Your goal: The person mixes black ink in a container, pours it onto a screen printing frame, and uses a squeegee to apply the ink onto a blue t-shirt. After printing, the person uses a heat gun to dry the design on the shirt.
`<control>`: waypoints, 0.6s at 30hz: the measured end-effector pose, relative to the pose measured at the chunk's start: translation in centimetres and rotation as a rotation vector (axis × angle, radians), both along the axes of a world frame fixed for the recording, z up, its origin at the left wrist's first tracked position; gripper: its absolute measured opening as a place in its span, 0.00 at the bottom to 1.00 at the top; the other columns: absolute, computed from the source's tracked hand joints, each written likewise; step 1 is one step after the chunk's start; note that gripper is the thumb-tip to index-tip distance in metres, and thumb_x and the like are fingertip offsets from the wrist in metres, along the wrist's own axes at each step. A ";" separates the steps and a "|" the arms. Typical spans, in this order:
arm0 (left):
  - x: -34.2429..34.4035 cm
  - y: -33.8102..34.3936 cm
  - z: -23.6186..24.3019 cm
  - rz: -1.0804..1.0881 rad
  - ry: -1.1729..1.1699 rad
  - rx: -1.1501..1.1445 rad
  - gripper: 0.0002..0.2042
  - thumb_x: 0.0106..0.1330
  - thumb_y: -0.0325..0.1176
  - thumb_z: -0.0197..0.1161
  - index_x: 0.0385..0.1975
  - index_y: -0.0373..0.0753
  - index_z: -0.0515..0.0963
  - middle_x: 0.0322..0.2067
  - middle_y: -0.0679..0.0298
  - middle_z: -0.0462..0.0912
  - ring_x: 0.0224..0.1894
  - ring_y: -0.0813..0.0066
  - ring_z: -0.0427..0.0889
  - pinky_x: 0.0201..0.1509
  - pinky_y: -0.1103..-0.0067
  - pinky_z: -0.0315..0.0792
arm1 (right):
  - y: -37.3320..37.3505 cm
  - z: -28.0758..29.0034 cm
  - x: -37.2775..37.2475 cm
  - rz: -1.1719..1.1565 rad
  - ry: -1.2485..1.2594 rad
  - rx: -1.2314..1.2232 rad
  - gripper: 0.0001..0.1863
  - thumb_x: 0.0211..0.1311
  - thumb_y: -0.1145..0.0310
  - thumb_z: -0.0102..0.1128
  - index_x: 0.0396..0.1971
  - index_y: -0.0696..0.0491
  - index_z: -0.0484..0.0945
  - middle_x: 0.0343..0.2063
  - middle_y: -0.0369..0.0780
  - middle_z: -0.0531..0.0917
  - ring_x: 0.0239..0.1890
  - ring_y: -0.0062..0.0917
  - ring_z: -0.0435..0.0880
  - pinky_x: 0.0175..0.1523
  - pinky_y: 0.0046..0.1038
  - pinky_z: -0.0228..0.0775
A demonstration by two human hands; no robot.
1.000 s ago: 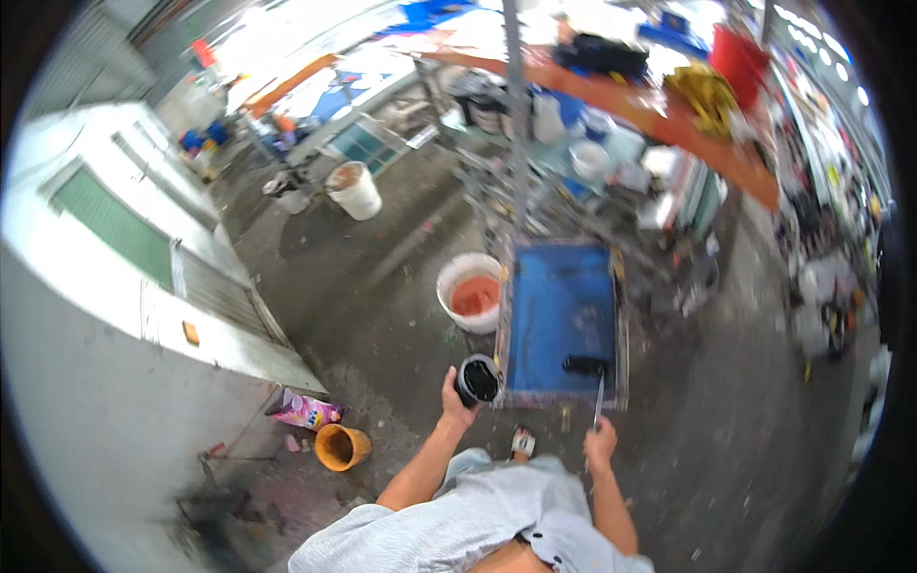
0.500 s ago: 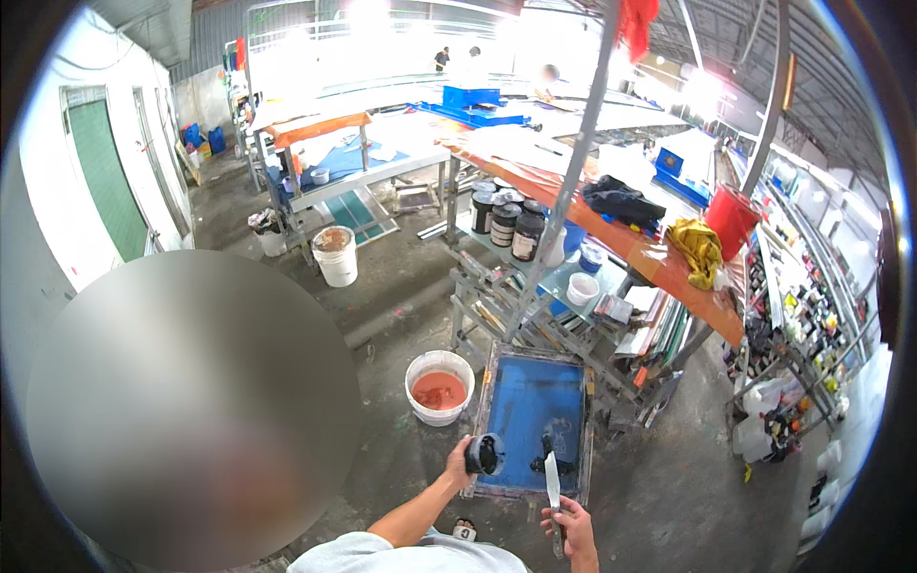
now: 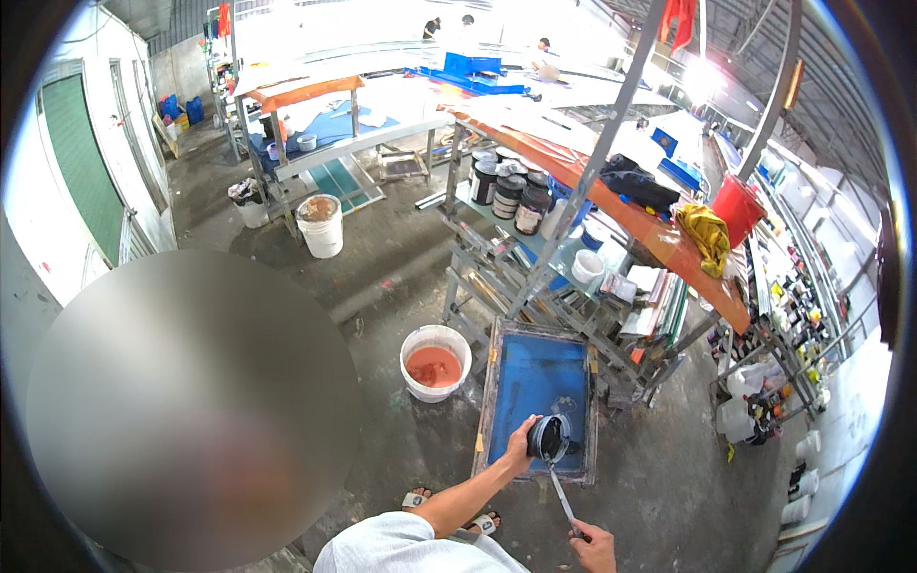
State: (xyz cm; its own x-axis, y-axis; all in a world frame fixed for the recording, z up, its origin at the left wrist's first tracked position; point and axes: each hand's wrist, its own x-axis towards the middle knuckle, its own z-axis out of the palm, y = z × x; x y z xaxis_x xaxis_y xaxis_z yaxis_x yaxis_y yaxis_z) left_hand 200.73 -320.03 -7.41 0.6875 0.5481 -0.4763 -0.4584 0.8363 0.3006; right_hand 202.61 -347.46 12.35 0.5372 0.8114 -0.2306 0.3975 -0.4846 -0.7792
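My left hand (image 3: 521, 446) is closed around a dark jar (image 3: 550, 438), which is tilted so its mouth shows black inside. In my right hand (image 3: 593, 546) is a spatula (image 3: 562, 495), gripped by its dark handle. Its blade tip reaches the jar's lower rim; whether it is inside, I cannot tell. Both hands are over the near end of a framed blue screen (image 3: 540, 382), whose surface bears some darker smears. The jar hides part of the screen.
A white bucket of reddish-orange liquid (image 3: 435, 384) stands left of the screen. Beyond is a metal rack (image 3: 461, 298) with several dark jars (image 3: 509, 196). An orange-covered table edge (image 3: 611, 218) runs above it. Another white bucket (image 3: 320, 237) stands farther left.
My left hand has brought the jar rightward over the screen, tilting it toward the spatula. The spatula has left the black patch on the screen and now meets the jar's rim.
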 end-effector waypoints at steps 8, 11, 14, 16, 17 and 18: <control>3.7 -6.8 5.9 -0.029 -0.089 -0.099 0.30 0.71 0.60 0.43 0.56 0.41 0.75 0.54 0.59 0.80 0.57 0.60 0.78 0.64 0.59 0.68 | -5.1 -2.6 3.6 -0.346 0.755 0.251 0.25 0.60 0.78 0.51 0.60 0.62 0.67 0.38 0.51 0.84 0.29 0.31 0.84 0.30 0.29 0.77; 6.6 -11.6 2.5 -0.071 -0.287 -0.064 0.28 0.71 0.58 0.45 0.52 0.40 0.77 0.50 0.60 0.83 0.54 0.65 0.80 0.63 0.64 0.70 | -6.7 -6.1 5.0 -0.456 0.965 0.289 0.25 0.64 0.74 0.48 0.61 0.62 0.65 0.39 0.51 0.84 0.24 0.29 0.82 0.26 0.25 0.72; 11.3 -17.0 0.3 -0.004 -0.226 -0.047 0.19 0.72 0.50 0.51 0.49 0.43 0.78 0.44 0.64 0.85 0.46 0.70 0.83 0.53 0.69 0.76 | -12.9 -7.6 7.4 -0.534 1.078 0.295 0.25 0.65 0.74 0.46 0.63 0.61 0.62 0.38 0.50 0.83 0.22 0.28 0.81 0.23 0.23 0.70; 13.6 -20.0 -0.1 -0.018 -0.140 -0.072 0.17 0.73 0.49 0.51 0.48 0.45 0.77 0.43 0.65 0.85 0.45 0.72 0.84 0.51 0.71 0.78 | -17.2 -7.1 8.8 -0.558 1.124 0.280 0.26 0.65 0.74 0.46 0.64 0.61 0.61 0.37 0.50 0.82 0.20 0.28 0.80 0.20 0.23 0.68; 14.9 -21.3 -0.2 -0.033 -0.156 -0.089 0.18 0.72 0.50 0.52 0.48 0.44 0.78 0.43 0.64 0.85 0.45 0.71 0.84 0.51 0.70 0.78 | -19.0 -6.2 9.7 -0.574 1.121 0.261 0.27 0.65 0.74 0.46 0.65 0.61 0.60 0.37 0.50 0.82 0.20 0.28 0.80 0.20 0.23 0.68; 16.2 -22.4 -0.4 -0.046 -0.170 -0.107 0.19 0.71 0.51 0.53 0.47 0.44 0.79 0.43 0.63 0.85 0.45 0.69 0.84 0.52 0.68 0.78 | -20.6 -5.1 10.5 -0.589 1.119 0.242 0.28 0.65 0.75 0.46 0.66 0.62 0.59 0.37 0.51 0.82 0.20 0.28 0.80 0.20 0.23 0.68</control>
